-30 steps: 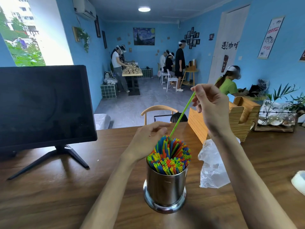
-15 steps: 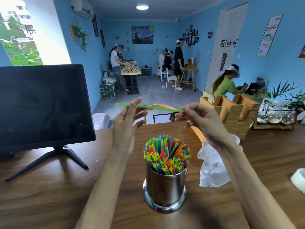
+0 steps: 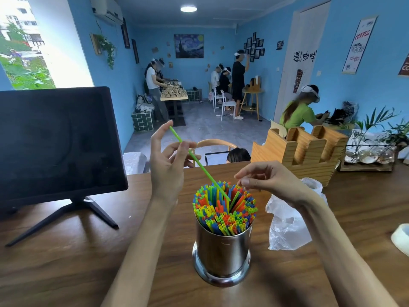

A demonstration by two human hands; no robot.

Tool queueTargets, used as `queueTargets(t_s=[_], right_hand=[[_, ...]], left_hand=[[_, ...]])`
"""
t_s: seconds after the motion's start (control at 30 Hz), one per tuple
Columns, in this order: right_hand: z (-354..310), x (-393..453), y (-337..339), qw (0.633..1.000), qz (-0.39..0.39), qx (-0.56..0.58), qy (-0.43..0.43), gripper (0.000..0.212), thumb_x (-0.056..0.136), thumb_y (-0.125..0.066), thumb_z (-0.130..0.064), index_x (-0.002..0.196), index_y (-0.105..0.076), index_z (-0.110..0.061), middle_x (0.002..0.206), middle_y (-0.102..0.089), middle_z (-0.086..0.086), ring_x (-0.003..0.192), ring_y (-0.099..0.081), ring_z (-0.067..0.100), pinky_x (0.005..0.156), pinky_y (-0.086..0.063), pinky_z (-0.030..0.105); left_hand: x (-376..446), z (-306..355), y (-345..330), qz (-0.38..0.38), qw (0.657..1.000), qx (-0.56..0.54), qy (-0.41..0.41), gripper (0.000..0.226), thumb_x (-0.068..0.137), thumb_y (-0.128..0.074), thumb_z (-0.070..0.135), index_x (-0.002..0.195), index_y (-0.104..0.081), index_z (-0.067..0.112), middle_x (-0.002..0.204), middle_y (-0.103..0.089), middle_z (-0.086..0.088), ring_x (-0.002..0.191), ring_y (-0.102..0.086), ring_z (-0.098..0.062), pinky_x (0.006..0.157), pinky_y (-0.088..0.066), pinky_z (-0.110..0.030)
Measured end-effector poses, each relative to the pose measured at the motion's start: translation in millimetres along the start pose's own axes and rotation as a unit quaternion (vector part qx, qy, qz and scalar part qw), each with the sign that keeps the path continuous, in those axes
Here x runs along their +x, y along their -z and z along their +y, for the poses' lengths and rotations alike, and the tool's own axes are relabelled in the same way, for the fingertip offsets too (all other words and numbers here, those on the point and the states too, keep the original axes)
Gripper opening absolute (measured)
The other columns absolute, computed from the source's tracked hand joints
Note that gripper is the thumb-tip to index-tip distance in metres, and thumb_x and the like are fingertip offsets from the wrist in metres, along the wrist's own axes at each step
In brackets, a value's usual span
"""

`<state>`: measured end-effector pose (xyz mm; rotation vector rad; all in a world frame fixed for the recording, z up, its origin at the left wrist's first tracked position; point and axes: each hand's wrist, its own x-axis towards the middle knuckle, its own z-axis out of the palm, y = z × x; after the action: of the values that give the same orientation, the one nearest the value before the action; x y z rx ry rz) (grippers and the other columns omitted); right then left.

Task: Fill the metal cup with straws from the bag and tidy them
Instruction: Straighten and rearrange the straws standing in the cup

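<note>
A shiny metal cup stands on the wooden table, packed with several coloured straws. My left hand pinches a single green straw between thumb and fingers, above and left of the cup. The straw slants down to the right, and its lower tip is in among the packed straws. My right hand hovers over the cup's far right rim with fingers loosely curled, fingertips close to the straw tops. A crumpled clear plastic bag lies right of the cup.
A black monitor on a stand fills the table's left side. A wooden holder stands at the back right, with a plant tray beside it. A white object sits at the right edge. People work in the room beyond.
The green straw was lifted out by my right hand, held level between both hands, and now my left hand alone holds it tilted with its tip in the cup. My right hand let go and dropped to the rim.
</note>
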<state>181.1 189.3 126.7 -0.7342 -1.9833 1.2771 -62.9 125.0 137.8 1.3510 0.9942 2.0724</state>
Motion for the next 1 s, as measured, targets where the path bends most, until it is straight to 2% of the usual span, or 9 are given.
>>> queueTargets(t_s=[0.03,0.13,0.23,0.33,0.5,0.6,0.73,0.87,1.0], right_hand=[[2.2,-1.2,3.7,1.0,0.004,-0.013,-0.008,0.019,0.08,-0.081,-0.03,0.097,-0.08,-0.023,0.092,-0.073,0.013,0.087,-0.065,0.02,0.083,-0.054,0.039],[7.7,-7.0,13.6,0.998,-0.025,-0.041,-0.03,0.017,0.08,-0.083,-0.029,0.097,-0.08,-0.025,0.091,-0.071,0.011,0.083,-0.06,0.013,0.08,-0.053,0.027],[10.9,-12.0,19.5,0.995,-0.058,-0.051,-0.058,0.019,0.082,-0.083,-0.032,0.098,-0.079,-0.024,0.095,-0.07,0.019,0.083,-0.06,0.013,0.076,-0.052,0.022],[13.5,-15.3,22.1,0.995,-0.061,-0.045,-0.063,0.018,0.085,-0.08,-0.033,0.099,-0.078,-0.021,0.097,-0.071,0.021,0.086,-0.063,0.017,0.077,-0.05,0.026],[15.4,-19.3,24.5,0.995,-0.082,-0.034,-0.054,0.019,0.087,-0.08,-0.031,0.101,-0.078,-0.019,0.095,-0.071,0.017,0.089,-0.064,0.017,0.078,-0.049,0.028],[15.7,-22.5,24.2,0.995,-0.09,-0.023,-0.039,0.031,0.075,-0.085,-0.034,0.102,-0.078,-0.019,0.09,-0.069,0.011,0.086,-0.061,0.02,0.079,-0.051,0.027],[17.0,-26.5,24.5,0.996,-0.085,-0.039,-0.008,0.028,0.074,-0.089,-0.022,0.1,-0.078,-0.015,0.105,-0.065,0.017,0.091,-0.06,0.019,0.079,-0.047,0.039],[18.1,-26.8,23.3,0.991,-0.111,-0.069,0.002,0.028,0.074,-0.09,-0.014,0.1,-0.079,-0.016,0.111,-0.066,0.003,0.094,-0.06,0.015,0.073,-0.045,0.032],[18.7,-24.6,20.6,0.99,-0.116,-0.085,0.005,0.026,0.073,-0.091,-0.013,0.096,-0.081,-0.018,0.108,-0.065,0.001,0.097,-0.059,0.02,0.074,-0.046,0.028]], left_hand=[[-0.9,-0.1,-1.1,-0.01,1.0,0.016,-0.01,0.044,0.1,-0.065,0.017,0.137,-0.047,0.033,0.088,-0.076,0.0,0.07,-0.074,-0.022,0.061,-0.054,-0.022],[-2.9,0.7,-3.9,-0.025,0.998,0.042,-0.029,0.045,0.098,-0.068,0.013,0.133,-0.049,0.034,0.081,-0.071,0.003,0.06,-0.069,-0.019,0.058,-0.053,-0.023],[-2.7,2.5,-3.2,0.009,0.998,0.026,-0.065,0.043,0.1,-0.065,0.01,0.133,-0.048,0.033,0.083,-0.07,0.005,0.055,-0.065,-0.016,0.058,-0.054,-0.025],[0.5,5.4,-0.1,0.042,0.994,0.008,-0.098,0.042,0.101,-0.063,0.014,0.136,-0.047,0.033,0.086,-0.068,0.003,0.054,-0.063,-0.017,0.059,-0.053,-0.026],[-6.2,3.4,-3.3,-0.049,0.993,0.066,-0.08,0.045,0.1,-0.064,0.009,0.127,-0.048,0.041,0.084,-0.065,0.004,0.054,-0.061,-0.015,0.061,-0.053,-0.024],[-8.6,5.8,-4.6,-0.035,0.994,0.062,-0.083,0.044,0.1,-0.064,0.008,0.125,-0.048,0.04,0.086,-0.061,0.003,0.053,-0.057,-0.015,0.062,-0.052,-0.026],[-11.1,15.3,-5.5,-0.011,0.988,0.039,-0.15,0.043,0.102,-0.06,0.006,0.132,-0.044,0.032,0.089,-0.059,0.001,0.055,-0.057,-0.013,0.063,-0.053,-0.025],[-13.1,18.5,-6.0,-0.071,0.988,0.058,-0.123,0.045,0.101,-0.062,0.012,0.133,-0.048,0.04,0.087,-0.061,0.009,0.057,-0.06,-0.01,0.061,-0.053,-0.021],[-20.0,1.2,-8.9,-0.169,0.965,0.194,-0.057,0.052,0.098,-0.068,0.014,0.13,-0.053,0.052,0.089,-0.064,0.013,0.064,-0.066,-0.011,0.065,-0.057,-0.029]])
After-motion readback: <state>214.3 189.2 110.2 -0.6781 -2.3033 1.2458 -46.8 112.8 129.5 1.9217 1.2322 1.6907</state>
